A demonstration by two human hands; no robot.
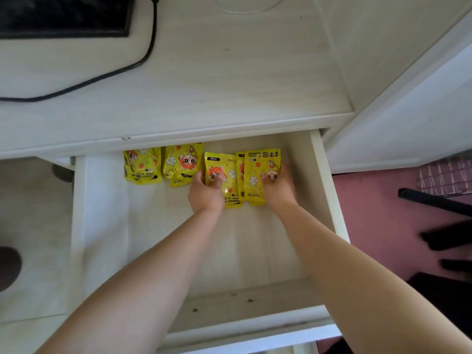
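An open pale wooden drawer (329,190) holds several yellow hand-warmer packets in a row along its back. My left hand (205,194) grips a packet with an orange cartoon face (227,169), thumb on top. My right hand (279,187) grips the rightmost packet (258,172), thumb pressed on its front; another packet's edge shows under it. Two more stacks lie to the left: one (182,163) beside my left hand and one (141,167) at the far left.
The drawer's front half is bare wood with a few dark specks (249,300). Above is a desk top (204,85) with a black cable (107,75) and a dark screen (63,14). Dark chair legs (434,200) stand on a pink floor at the right.
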